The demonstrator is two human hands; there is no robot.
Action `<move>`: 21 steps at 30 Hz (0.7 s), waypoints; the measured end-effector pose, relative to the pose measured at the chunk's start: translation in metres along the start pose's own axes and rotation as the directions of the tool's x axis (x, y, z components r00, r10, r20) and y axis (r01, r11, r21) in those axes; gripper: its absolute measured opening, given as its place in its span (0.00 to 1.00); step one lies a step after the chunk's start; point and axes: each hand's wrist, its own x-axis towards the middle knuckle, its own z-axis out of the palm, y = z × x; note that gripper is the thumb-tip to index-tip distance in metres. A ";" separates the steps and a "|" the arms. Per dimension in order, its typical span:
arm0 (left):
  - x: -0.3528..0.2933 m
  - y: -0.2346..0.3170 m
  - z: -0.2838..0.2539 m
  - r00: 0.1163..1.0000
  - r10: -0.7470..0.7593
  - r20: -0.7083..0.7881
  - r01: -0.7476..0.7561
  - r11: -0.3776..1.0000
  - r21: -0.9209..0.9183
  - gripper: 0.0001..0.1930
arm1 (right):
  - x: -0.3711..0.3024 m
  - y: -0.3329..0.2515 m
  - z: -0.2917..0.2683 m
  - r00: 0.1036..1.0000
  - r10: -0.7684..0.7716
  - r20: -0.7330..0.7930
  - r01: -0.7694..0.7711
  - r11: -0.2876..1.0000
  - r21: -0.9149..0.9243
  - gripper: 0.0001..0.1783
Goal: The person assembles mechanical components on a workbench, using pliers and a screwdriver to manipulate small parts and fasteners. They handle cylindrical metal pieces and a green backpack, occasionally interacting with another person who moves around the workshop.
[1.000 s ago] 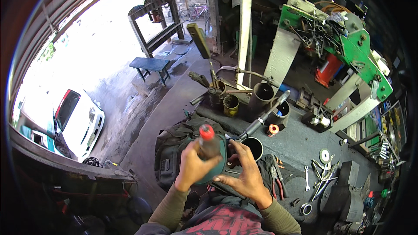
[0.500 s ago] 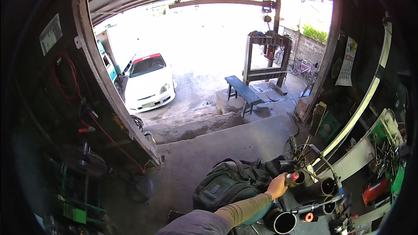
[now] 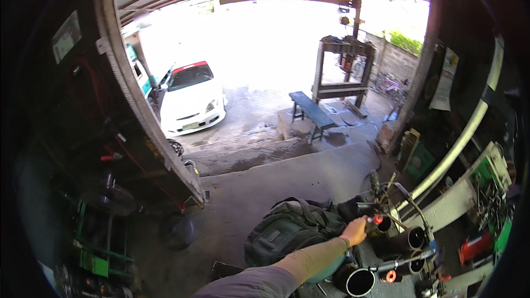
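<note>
My left hand reaches out to the lower right on an arm with a grey and olive sleeve. Its fingers are closed around a short cylinder with a red end, whose kind I cannot make out. Just left of the hand lies a dark green backpack. To its right are wide, dark metal tubes, one of them a tube lying open-ended. Nearer to me, another tube shows its round mouth, beside an orange-red ring. My right hand is not in view.
A blue bench and a steel press frame stand beyond the doorway. A white car is parked outside at left. A long pale bar slants down at right near a red box and hung tools.
My left hand has shifted slightly up and away with the red-ended cylinder, whose end has turned more toward me. The doorway and yard appear slightly farther right in the view.
</note>
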 end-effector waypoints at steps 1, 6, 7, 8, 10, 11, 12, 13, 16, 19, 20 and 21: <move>0.001 -0.002 -0.003 0.999 0.037 0.010 -0.037 0.999 0.002 0.33 | 0.023 0.031 0.009 0.998 -0.067 0.023 0.064 0.994 0.085 0.21; 0.000 0.040 -0.032 0.986 -0.155 0.068 0.148 0.985 0.092 0.35 | 0.058 0.028 0.033 0.995 0.094 0.044 -0.103 0.854 0.510 0.21; 0.003 0.035 -0.031 0.994 -0.086 0.071 0.077 0.989 0.125 0.36 | 0.062 0.044 0.034 0.994 0.110 0.009 -0.098 0.841 0.532 0.18; 0.002 0.027 -0.038 0.998 -0.050 0.039 0.045 0.991 0.128 0.37 | 0.074 0.023 0.042 0.993 0.119 -0.010 -0.093 0.826 0.556 0.16; 0.004 0.023 -0.043 0.993 -0.095 0.073 0.084 0.987 0.133 0.38 | 0.093 0.016 0.044 0.993 0.114 -0.030 -0.067 0.756 0.652 0.17; 0.003 0.013 -0.042 0.999 -0.035 0.010 0.033 0.990 0.138 0.37 | 0.103 0.011 0.045 0.991 0.129 -0.033 -0.070 0.717 0.693 0.17; -0.004 0.033 -0.049 0.998 -0.054 -0.014 0.055 0.993 0.107 0.32 | 0.111 0.012 0.042 0.987 0.155 -0.051 -0.068 0.676 0.734 0.17; -0.012 0.014 -0.046 0.993 -0.037 -0.109 0.046 0.996 0.077 0.29 | 0.116 0.009 0.042 0.985 0.167 -0.044 -0.081 0.667 0.741 0.18; -0.047 0.038 -0.049 0.974 -0.118 -0.194 0.085 0.982 -0.167 0.20 | 0.132 0.004 0.034 0.981 0.185 -0.051 -0.080 0.637 0.767 0.20; -0.084 0.104 -0.077 0.983 -0.029 -0.182 -0.021 0.963 -0.269 0.16 | 0.138 -0.007 0.043 0.984 0.171 0.052 -0.142 0.573 0.807 0.23; -0.089 0.128 -0.082 0.981 0.106 -0.165 -0.145 0.959 -0.245 0.15 | 0.140 -0.010 0.045 0.983 0.162 0.081 -0.157 0.542 0.826 0.25; -0.089 0.154 -0.083 0.976 0.188 -0.106 -0.213 0.917 -0.338 0.13 | 0.143 -0.013 0.048 0.985 0.154 0.071 -0.146 0.558 0.817 0.22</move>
